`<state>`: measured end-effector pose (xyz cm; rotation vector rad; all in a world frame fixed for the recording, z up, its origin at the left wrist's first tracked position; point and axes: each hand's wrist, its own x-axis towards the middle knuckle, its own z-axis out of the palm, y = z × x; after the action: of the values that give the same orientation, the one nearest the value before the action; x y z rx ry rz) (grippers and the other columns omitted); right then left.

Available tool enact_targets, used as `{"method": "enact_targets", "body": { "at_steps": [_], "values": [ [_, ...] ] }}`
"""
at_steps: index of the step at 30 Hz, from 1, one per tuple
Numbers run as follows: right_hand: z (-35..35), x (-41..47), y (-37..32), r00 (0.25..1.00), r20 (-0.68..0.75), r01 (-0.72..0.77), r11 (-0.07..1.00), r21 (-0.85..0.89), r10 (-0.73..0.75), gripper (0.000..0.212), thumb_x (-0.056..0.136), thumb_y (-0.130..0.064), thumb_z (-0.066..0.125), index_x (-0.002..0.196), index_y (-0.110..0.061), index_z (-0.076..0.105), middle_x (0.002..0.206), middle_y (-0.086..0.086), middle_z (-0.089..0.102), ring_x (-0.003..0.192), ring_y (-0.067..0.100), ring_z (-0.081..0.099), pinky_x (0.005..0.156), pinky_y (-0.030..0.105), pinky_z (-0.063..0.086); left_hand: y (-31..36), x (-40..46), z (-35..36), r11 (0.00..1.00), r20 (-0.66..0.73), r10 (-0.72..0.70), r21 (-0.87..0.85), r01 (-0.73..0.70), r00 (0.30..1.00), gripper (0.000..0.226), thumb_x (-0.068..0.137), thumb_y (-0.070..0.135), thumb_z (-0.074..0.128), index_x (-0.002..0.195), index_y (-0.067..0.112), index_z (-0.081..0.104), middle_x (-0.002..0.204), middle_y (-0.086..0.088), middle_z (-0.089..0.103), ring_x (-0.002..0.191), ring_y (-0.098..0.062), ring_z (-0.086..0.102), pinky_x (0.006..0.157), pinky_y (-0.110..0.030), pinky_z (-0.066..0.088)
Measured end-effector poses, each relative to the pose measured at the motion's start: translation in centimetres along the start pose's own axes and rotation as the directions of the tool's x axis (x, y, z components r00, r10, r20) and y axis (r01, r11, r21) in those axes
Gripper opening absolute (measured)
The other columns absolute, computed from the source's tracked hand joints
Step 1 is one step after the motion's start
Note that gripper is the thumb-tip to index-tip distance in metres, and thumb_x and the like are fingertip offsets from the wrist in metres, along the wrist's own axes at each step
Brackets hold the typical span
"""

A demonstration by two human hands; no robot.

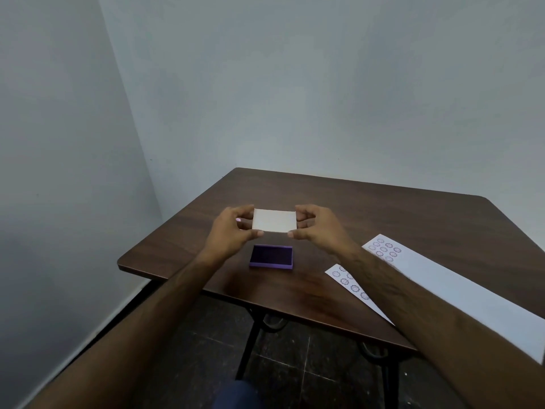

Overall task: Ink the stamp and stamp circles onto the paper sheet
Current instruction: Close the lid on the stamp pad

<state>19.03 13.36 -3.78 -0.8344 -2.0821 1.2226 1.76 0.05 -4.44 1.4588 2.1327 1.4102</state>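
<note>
Both hands hold a white rectangular lid [274,220] flat in the air above the table. My left hand [233,231] pinches its left edge and my right hand [317,230] pinches its right edge. Just below and nearer to me lies the open purple ink pad [271,256] with its dark inked surface facing up. A long white paper sheet [460,290] lies at the right, with several purple stamped circles at its far end; my right forearm crosses over it. No stamp is in view.
The dark wooden table [383,208] stands in a room corner, close to grey walls behind and on the left. Its near edge [295,308] runs diagonally, with black metal legs and a dark tiled floor below.
</note>
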Motion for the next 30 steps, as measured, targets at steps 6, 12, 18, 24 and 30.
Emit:
{"method": "enact_targets", "body": {
  "at_steps": [6, 12, 18, 24, 30],
  "values": [
    [-0.1, -1.3, 0.7, 0.994, 0.083, -0.079, 0.995, 0.059, 0.074, 0.067, 0.063, -0.005, 0.09, 0.123, -0.006, 0.062, 0.107, 0.006, 0.067, 0.098, 0.016, 0.066, 0.086, 0.029, 0.057, -1.2, -1.4, -1.5, 0.999, 0.091, -0.039, -0.012, 0.04, 0.995, 0.061, 0.074, 0.015, 0.086, 0.131, 0.015, 0.063, 0.1, 0.017, 0.069, 0.099, -0.006, 0.066, 0.075, -0.016, 0.051],
    [0.1, -2.0, 2.3, 0.979, 0.153, -0.135, 0.991, -0.003, 0.133, 0.067, 0.062, -0.005, 0.091, 0.122, -0.003, 0.062, 0.105, 0.006, 0.068, 0.099, 0.017, 0.066, 0.086, 0.025, 0.055, -2.7, -3.1, -0.5, 0.996, 0.16, -0.049, 0.082, 0.037, 0.986, 0.052, 0.073, 0.023, 0.087, 0.122, 0.026, 0.07, 0.102, 0.013, 0.073, 0.089, 0.006, 0.067, 0.088, -0.026, 0.054],
    [0.8, -1.8, 3.2, 0.97, 0.169, -0.163, 0.984, -0.067, 0.172, 0.072, 0.059, -0.009, 0.094, 0.123, -0.002, 0.062, 0.11, 0.01, 0.069, 0.105, 0.023, 0.067, 0.097, 0.036, 0.055, -3.9, -3.3, 0.0, 0.993, 0.208, -0.05, 0.115, 0.026, 0.977, 0.05, 0.073, 0.025, 0.086, 0.121, 0.029, 0.07, 0.101, 0.025, 0.067, 0.09, 0.014, 0.064, 0.076, -0.007, 0.047],
    [1.1, -1.7, 3.4, 0.966, 0.191, -0.156, 0.982, -0.111, 0.175, 0.07, 0.058, -0.006, 0.094, 0.121, -0.002, 0.062, 0.094, -0.002, 0.066, 0.083, 0.01, 0.065, 0.079, 0.022, 0.055, -4.5, -2.7, 0.0, 0.985, 0.231, -0.052, 0.171, 0.011, 0.971, 0.052, 0.074, 0.029, 0.085, 0.123, 0.03, 0.07, 0.103, 0.025, 0.07, 0.093, 0.013, 0.063, 0.092, -0.024, 0.05],
    [1.1, -1.7, 3.3, 0.962, 0.22, -0.116, 0.973, -0.199, 0.16, 0.067, 0.061, -0.007, 0.093, 0.119, -0.004, 0.061, 0.093, -0.006, 0.065, 0.08, 0.009, 0.065, 0.08, 0.026, 0.056, -5.1, -2.2, -0.4, 0.984, 0.252, -0.084, 0.174, 0.041, 0.964, 0.058, 0.07, 0.032, 0.087, 0.125, 0.032, 0.068, 0.116, 0.014, 0.072, 0.105, -0.001, 0.066, 0.102, -0.039, 0.049]
  ]
}}
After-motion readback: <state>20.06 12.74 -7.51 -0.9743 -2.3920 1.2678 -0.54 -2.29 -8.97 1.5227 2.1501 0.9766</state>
